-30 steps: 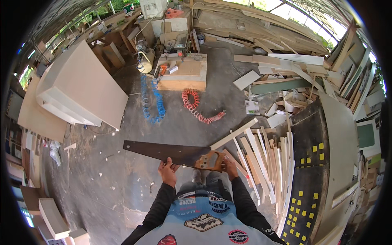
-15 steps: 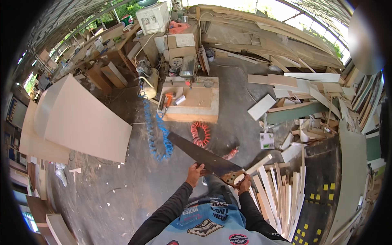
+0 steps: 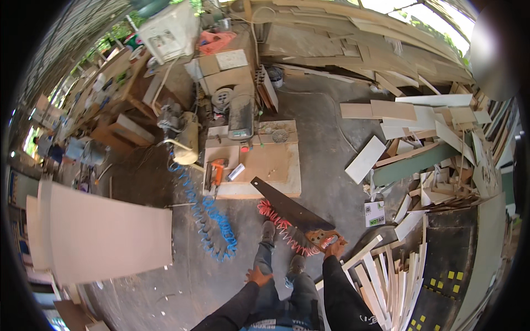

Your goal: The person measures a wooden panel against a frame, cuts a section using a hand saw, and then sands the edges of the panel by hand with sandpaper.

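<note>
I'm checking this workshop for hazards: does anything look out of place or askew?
Yes. The red coiled hose sprawls loose on the floor by the person's shoes, partly hidden behind the handsaw, so it could trip someone. To the right, wood offcuts lie in a jumbled heap at odd angles, not stacked.

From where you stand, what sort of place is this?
Probably a woodworking shop: the right hand holds a handsaw, with wooden strips and a heap of board pieces off to the right.
</note>
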